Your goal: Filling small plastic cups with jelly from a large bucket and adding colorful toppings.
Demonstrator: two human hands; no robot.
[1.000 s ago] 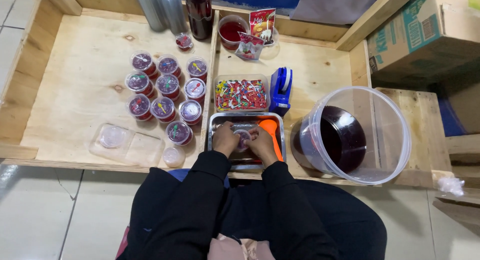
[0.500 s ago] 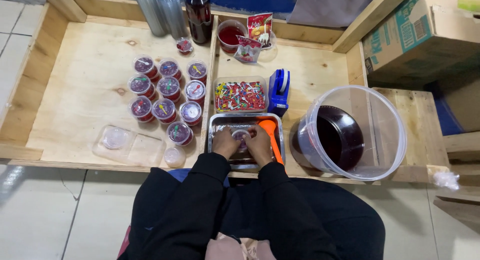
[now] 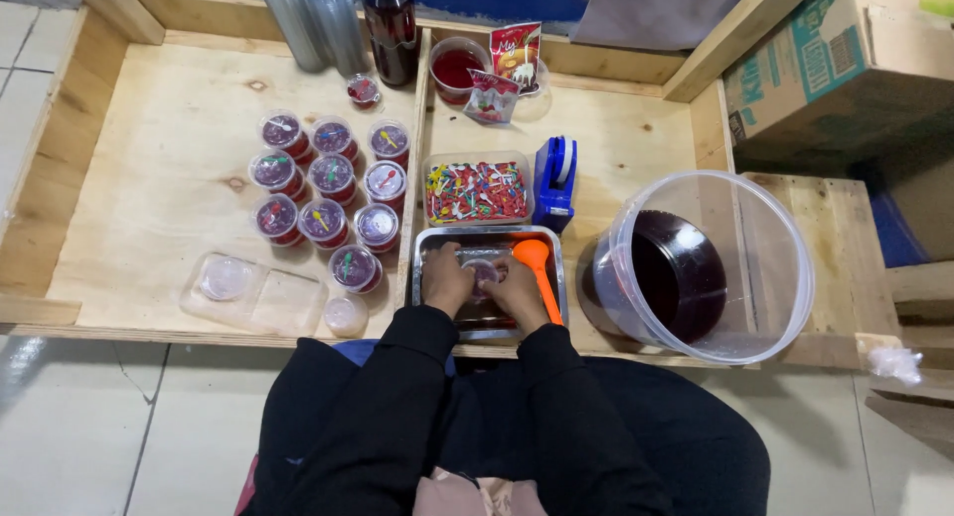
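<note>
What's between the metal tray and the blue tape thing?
In the head view, a clear tub of colourful sprinkles sits behind the metal tray, left of the blue tape dispenser; nothing separates tray and dispenser.

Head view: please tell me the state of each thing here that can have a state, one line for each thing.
Small cup: in the metal tray, lid on, gripped by both hands.
Left hand: closed on the cup.
Right hand: closed on the cup.
Orange ladle: lying in the tray.
Big tub: open, partly full of dark red liquid.
Ten lidded cups: filled, closed.
Dark bottle: upright.
</note>
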